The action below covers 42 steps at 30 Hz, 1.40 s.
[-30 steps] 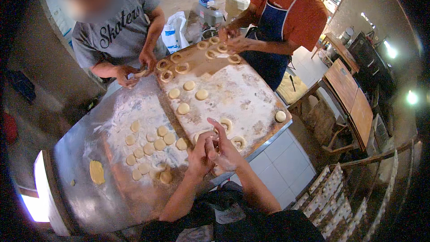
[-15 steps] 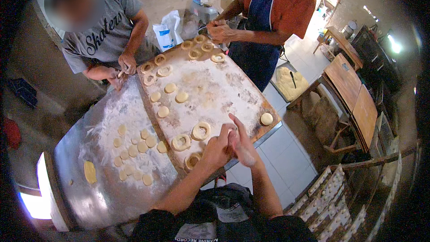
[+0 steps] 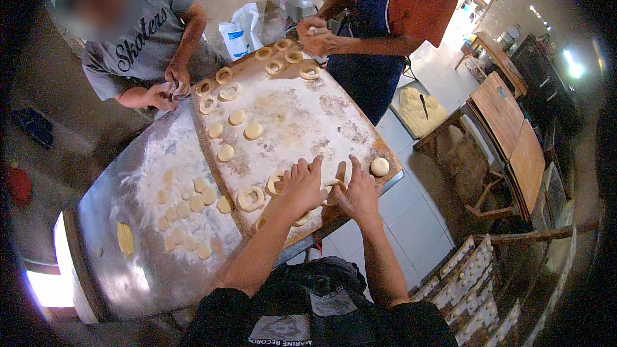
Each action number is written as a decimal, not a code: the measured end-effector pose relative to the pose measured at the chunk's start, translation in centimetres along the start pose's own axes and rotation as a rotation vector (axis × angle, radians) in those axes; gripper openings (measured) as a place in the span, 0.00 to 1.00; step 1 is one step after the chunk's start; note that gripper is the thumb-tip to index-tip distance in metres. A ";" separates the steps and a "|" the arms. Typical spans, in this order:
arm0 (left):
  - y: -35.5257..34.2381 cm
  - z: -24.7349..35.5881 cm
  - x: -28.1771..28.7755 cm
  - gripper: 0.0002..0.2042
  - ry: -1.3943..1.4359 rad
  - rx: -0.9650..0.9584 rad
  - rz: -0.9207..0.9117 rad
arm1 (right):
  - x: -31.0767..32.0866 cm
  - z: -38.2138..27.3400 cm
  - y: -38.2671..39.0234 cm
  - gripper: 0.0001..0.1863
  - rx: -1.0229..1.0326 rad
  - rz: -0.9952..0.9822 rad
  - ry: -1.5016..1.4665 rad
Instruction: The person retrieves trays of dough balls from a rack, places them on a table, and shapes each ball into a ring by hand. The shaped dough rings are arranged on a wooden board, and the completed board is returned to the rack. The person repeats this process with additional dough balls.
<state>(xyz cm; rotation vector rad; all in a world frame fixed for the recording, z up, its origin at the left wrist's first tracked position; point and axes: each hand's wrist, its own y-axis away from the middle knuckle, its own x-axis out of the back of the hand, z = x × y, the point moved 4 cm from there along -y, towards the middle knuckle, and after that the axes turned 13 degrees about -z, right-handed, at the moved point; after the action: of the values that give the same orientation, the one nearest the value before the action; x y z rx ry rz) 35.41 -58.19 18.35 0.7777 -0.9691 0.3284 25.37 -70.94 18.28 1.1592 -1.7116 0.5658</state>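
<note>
Unclasped since earlier, left hand [image 3: 304, 186] and right hand [image 3: 360, 196] flank pale, partly hidden dough [image 3: 331, 183]; hands' grip unclear.

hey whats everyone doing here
A person's left hand and right hand are at a piece of dough near the close edge of a floured board. Their grip is hidden. Dough rings and dough rounds lie on the board, more rounds on the metal table. Beyond, a co-worker in grey has both hands together; so does one in a blue apron.
</note>
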 end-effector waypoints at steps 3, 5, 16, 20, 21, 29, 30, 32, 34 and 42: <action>0.6 0.8 1.2 0.45 0.047 0.004 -0.006 | -0.8 1.2 -0.7 0.42 0.026 -0.132 -0.120; 1.5 0.8 1.8 0.43 0.100 0.008 -0.035 | 0.5 4.2 -0.9 0.36 -0.059 0.074 -0.407; 23.4 -18.1 -2.7 0.22 0.758 0.147 0.343 | 1.0 -6.7 0.6 0.15 0.081 -0.147 -0.204; 31.4 -27.7 -6.6 0.15 0.710 0.481 0.557 | -9.2 -27.1 4.4 0.17 0.596 -0.631 -0.518; 32.9 -29.7 -7.0 0.14 0.681 0.530 0.625 | -13.0 -30.9 5.3 0.16 0.604 -0.777 -0.367; 32.4 -42.0 -4.4 0.17 0.283 0.516 0.769 | -27.2 -45.1 4.5 0.16 0.897 0.030 0.072; 31.6 -42.9 -4.6 0.18 0.239 0.524 0.692 | -28.6 -47.2 3.9 0.15 0.852 -0.061 0.152; 30.6 -44.6 -4.5 0.18 0.125 0.516 0.590 | -29.7 -49.0 3.5 0.16 0.809 -0.367 0.243; 31.0 -45.9 -4.7 0.20 0.234 0.441 0.609 | -28.8 -49.4 4.2 0.17 0.779 -0.492 0.114; 34.9 -43.2 -5.8 0.13 0.601 0.329 0.655 | -25.8 -41.4 9.2 0.21 0.330 -0.554 0.115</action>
<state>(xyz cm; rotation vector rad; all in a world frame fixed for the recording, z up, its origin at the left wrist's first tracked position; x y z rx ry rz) 38.69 -2.54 14.73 0.5769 -0.5716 1.2410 38.21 -23.12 14.49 1.7200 -1.1474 0.5604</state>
